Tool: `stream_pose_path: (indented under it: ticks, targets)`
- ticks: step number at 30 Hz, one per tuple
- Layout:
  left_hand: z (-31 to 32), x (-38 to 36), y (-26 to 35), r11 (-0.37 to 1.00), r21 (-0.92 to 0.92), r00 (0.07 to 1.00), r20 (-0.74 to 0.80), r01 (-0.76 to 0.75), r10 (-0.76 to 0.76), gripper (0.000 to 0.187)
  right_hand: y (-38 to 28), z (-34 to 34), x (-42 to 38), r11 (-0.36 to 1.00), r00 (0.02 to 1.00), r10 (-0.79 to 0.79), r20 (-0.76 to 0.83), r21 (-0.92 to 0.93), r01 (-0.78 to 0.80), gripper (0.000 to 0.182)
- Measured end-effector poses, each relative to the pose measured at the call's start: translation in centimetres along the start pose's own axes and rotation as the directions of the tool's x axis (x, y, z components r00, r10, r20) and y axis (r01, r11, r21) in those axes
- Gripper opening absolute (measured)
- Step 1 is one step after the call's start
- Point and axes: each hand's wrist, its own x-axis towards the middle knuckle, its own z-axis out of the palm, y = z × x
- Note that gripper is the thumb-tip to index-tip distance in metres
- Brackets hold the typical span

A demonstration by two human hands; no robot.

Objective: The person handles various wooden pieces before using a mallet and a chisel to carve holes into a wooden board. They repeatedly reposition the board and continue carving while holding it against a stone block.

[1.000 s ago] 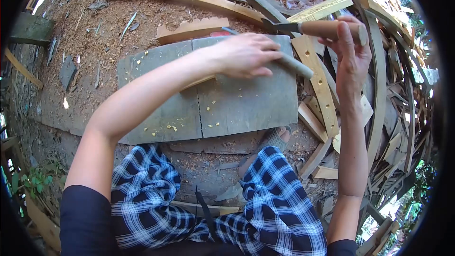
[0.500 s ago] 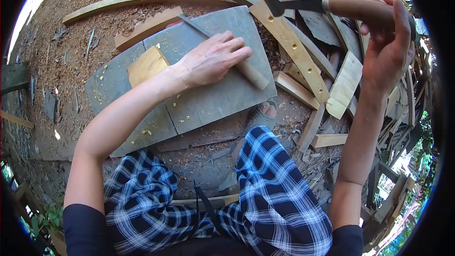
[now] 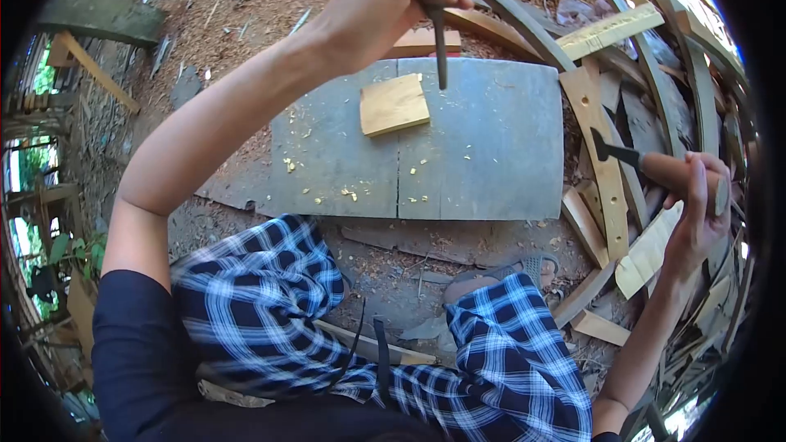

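Observation:
My left hand [image 3: 385,4] is closed around the handle of a chisel [image 3: 442,53], raised over the far edge of the grey board [image 3: 499,147]. Its narrow metal blade points down, toward me. Just left of and below the blade tip, a small pale wood block [image 3: 395,106] lies on the board among yellow shavings. Off to the right, my right hand [image 3: 696,217] grips a wooden-handled tool [image 3: 670,173] with a dark blade flaring at its end. That blade overlaps a drilled wood strip [image 3: 607,184] in this view.
Curved wood pieces and offcuts are heaped on the right, with a pale plank [image 3: 610,31] on top. Sawdust [image 3: 229,37] covers the ground beyond the board. A thick grey beam [image 3: 102,15] stands at the far left. My sandalled foot [image 3: 536,266] is close to the board's near edge.
My left hand has lifted the chisel from the board and turned its blade downward. My right hand has lowered with its tool. The whole view has swung left.

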Motion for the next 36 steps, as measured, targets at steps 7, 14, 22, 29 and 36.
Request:
stream_pose_path:
  ticks: [7, 14, 22, 29, 36]
  targets:
    - [-0.7, -3.1, -1.0, 0.994, 0.097, 0.888, -0.452, -0.043, 0.083, 0.032, -3.9, 0.6, -2.3, 0.999, 0.980, 0.051, 0.193, 0.000, -0.052, 0.009]
    - [0.0, -6.7, -4.5, 0.954, 0.180, 0.708, -0.640, -0.241, 0.299, 0.035, -8.4, 6.9, -6.4, 0.899, 0.712, -0.343, 0.613, -0.006, 0.437, 0.022]
    - [-0.6, -13.2, -4.9, 0.943, -0.038, 0.413, -0.904, -0.332, 0.109, 0.031, -0.9, 11.4, -14.4, 0.368, -0.163, -0.182, 0.970, 0.221, 0.903, 0.007]
    - [-2.8, -15.1, -4.9, 0.931, -0.169, 0.272, -0.959, -0.324, -0.079, 0.034, -3.4, 14.3, -10.6, 0.526, 0.098, 0.335, 0.937, -0.273, 0.806, 0.020]
    - [-0.7, -15.0, -4.4, 0.956, -0.099, 0.325, -0.946, -0.276, -0.004, 0.032, -3.0, 29.3, -12.4, 0.720, 0.846, -0.201, 0.494, -0.510, 0.470, 0.071]
